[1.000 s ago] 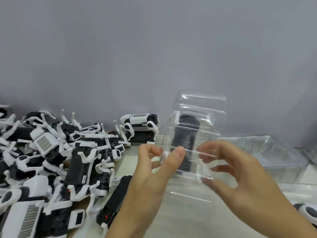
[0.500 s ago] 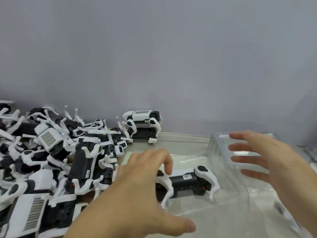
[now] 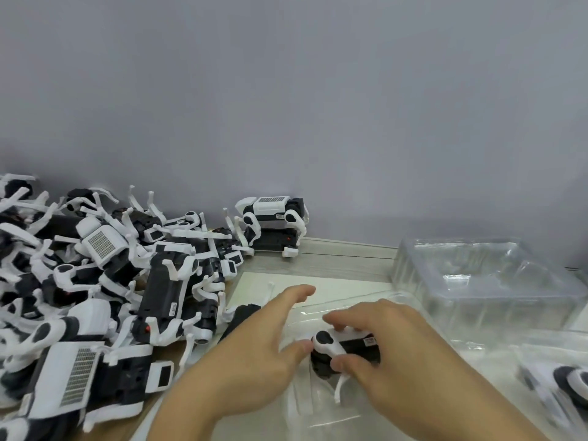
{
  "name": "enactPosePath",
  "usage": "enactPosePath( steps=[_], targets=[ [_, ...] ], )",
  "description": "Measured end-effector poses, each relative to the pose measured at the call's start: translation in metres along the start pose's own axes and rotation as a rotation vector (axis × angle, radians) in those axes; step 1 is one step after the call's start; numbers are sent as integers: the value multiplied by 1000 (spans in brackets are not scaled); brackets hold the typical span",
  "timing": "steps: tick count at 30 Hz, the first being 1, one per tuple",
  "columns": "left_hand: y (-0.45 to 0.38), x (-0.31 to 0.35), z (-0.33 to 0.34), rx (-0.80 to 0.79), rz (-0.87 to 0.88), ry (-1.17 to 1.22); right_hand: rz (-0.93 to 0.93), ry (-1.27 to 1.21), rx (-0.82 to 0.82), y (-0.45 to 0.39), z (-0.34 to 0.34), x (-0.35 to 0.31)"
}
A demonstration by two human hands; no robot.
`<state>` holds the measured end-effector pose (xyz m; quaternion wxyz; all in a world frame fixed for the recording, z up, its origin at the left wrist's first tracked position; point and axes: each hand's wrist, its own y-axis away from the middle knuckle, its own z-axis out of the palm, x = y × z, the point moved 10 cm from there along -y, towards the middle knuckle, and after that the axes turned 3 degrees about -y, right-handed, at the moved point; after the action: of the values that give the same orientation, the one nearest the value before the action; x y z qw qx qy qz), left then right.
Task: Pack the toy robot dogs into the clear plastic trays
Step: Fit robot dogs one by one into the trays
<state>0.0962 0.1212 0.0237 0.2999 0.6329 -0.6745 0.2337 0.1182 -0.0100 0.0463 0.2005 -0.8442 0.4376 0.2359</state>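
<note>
Black-and-white toy robot dog (image 3: 345,348) lies on its side in the clear plastic tray (image 3: 321,405) on the tabletop (image 3: 331,259). Head view: right hand (image 3: 404,361) grips it, fingers (image 3: 337,321) curled over its top, thumb under its white leg. Left hand (image 3: 254,354) has fingers spread, thumb tip touching the dog's left end. Body black, legs white, small label on its side.
</note>
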Motion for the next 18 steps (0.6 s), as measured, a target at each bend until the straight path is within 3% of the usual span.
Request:
enactPosePath(
  steps=[7, 13, 18],
  targets=[
    [-17, -14, -4, 202, -122, 30, 7, 50, 17, -2, 3, -3],
    [-21, -16, 0, 221, -131, 90, 76, 13, 88, -4, 3, -3],
    [-21, -16, 2, 216, -122, 139, 65, 7, 46, -3, 4, -5]
  ],
)
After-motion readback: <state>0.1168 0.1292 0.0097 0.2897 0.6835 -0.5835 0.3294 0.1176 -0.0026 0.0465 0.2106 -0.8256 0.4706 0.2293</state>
